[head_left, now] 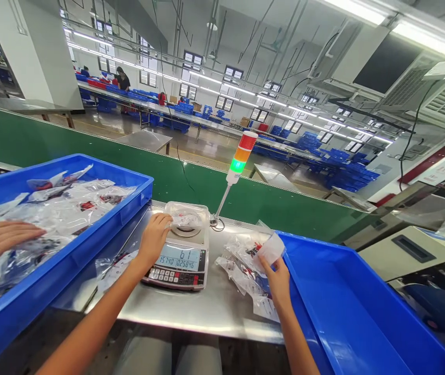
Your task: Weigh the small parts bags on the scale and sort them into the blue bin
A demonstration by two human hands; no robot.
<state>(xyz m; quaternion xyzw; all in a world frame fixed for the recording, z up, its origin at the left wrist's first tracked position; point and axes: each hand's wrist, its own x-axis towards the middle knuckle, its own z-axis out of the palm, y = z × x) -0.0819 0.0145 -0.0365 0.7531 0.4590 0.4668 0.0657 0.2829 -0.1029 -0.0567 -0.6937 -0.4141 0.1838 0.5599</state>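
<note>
- Left hand (pixel 154 239): touching the clear container (pixel 187 216) on the digital scale (pixel 177 260), grip state undeterminable.
- Right hand (pixel 279 281): grasping a plastic parts bag (pixel 241 255) above the steel bench (pixel 206 312).

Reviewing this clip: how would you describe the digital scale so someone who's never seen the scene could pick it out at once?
Start at the stainless steel bench in front of the green conveyor side, between one blue tray and another blue tray. On it sits the digital counting scale. Its lit display and keypad set it apart, with a clear plastic tub on top and the left hand against the tub.
</note>
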